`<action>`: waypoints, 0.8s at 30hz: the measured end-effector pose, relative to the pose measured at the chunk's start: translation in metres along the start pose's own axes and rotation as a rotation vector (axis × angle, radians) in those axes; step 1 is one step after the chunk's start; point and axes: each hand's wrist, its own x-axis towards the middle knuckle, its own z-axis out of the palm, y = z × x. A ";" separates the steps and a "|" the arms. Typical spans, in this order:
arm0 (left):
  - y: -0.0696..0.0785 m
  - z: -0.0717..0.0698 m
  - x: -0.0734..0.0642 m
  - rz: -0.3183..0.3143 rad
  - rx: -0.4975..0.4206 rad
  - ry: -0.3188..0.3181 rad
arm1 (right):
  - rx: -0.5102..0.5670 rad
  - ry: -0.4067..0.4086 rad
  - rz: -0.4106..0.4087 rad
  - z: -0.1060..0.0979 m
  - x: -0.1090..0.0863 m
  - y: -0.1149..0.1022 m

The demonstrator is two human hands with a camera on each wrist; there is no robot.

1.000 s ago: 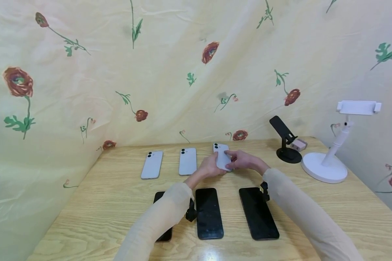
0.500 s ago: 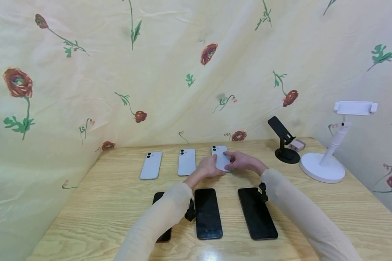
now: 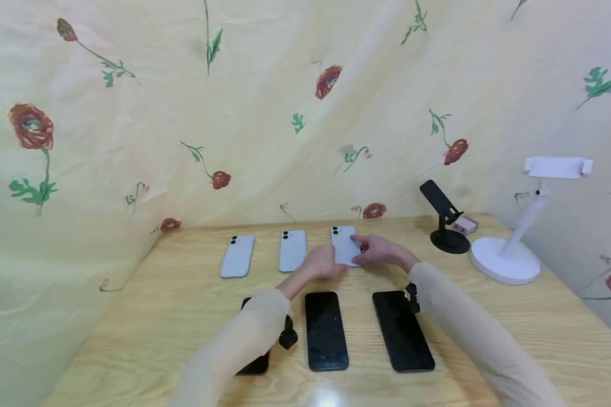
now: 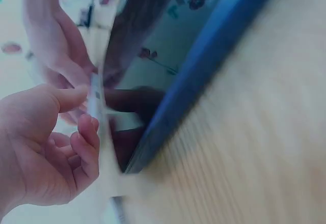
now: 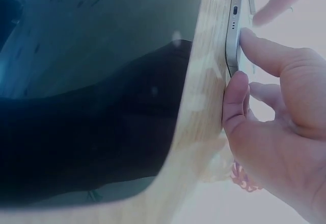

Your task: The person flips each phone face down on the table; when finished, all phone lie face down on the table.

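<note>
Three white smartphones lie camera side up along the back of the table. My right hand (image 3: 379,250) is at the rightmost white smartphone (image 3: 342,243), thumb and fingers around its near right corner. The right wrist view shows the thumb on the back of this smartphone (image 5: 233,35) and a fingertip at its edge. My left hand (image 3: 318,263) is just left of its lower end, thumb out and fingers loosely curled, holding nothing. Left of it are the middle white smartphone (image 3: 292,251) and the far-left one (image 3: 237,257).
Nearer me lie black smartphones, screens up: a middle one (image 3: 327,333), a right one (image 3: 402,333) and a left one (image 3: 254,364) partly under my left sleeve. At right stand a black phone stand (image 3: 449,240), a small pale block (image 3: 465,225) and a white stand (image 3: 504,263).
My left hand has come off the rightmost white smartphone and moved slightly left. My right hand stays on that smartphone, which lies a little nearer me than a second ago.
</note>
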 end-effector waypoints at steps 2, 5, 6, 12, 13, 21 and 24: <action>0.001 -0.007 -0.016 0.049 0.013 0.012 | -0.003 0.018 0.000 -0.001 -0.002 0.001; -0.003 -0.021 -0.048 0.143 -0.022 0.050 | 0.009 0.036 0.004 -0.003 -0.006 0.003; -0.006 -0.026 -0.060 0.165 -0.043 0.056 | 0.013 0.043 0.009 -0.003 -0.007 0.003; -0.039 -0.053 -0.127 0.190 -0.128 0.104 | 0.021 0.085 0.002 -0.002 -0.017 -0.007; -0.045 -0.057 -0.139 0.177 -0.121 0.105 | 0.025 0.104 -0.013 0.000 -0.019 -0.011; -0.083 -0.073 -0.213 0.126 -0.020 0.050 | 0.216 0.107 -0.209 0.017 -0.040 -0.065; -0.092 -0.069 -0.233 0.096 -0.024 0.057 | 0.245 0.017 -0.252 0.035 -0.044 -0.086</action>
